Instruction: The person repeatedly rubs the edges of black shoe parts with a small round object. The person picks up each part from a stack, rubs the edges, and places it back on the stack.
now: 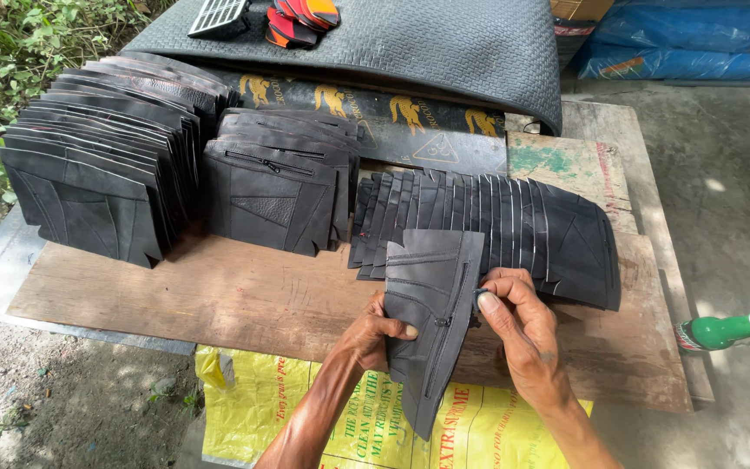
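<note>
Your left hand [373,334] grips black zippered panel [427,321] | your right hand [518,326] pinches its edge, perhaps the zipper pull | fanned panels [514,226] behind, on wooden board [219,300]

Outdoor workshop, plywood bench [219,304], stacked leather pieces [97,165]

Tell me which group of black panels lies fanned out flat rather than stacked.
The row of black panels just behind the hands, overlapping like cards. The left stack and the middle stack are piled.

Green bottle [726,330] right; yellow sack [253,399] below; textured mat [444,43] behind.
</note>
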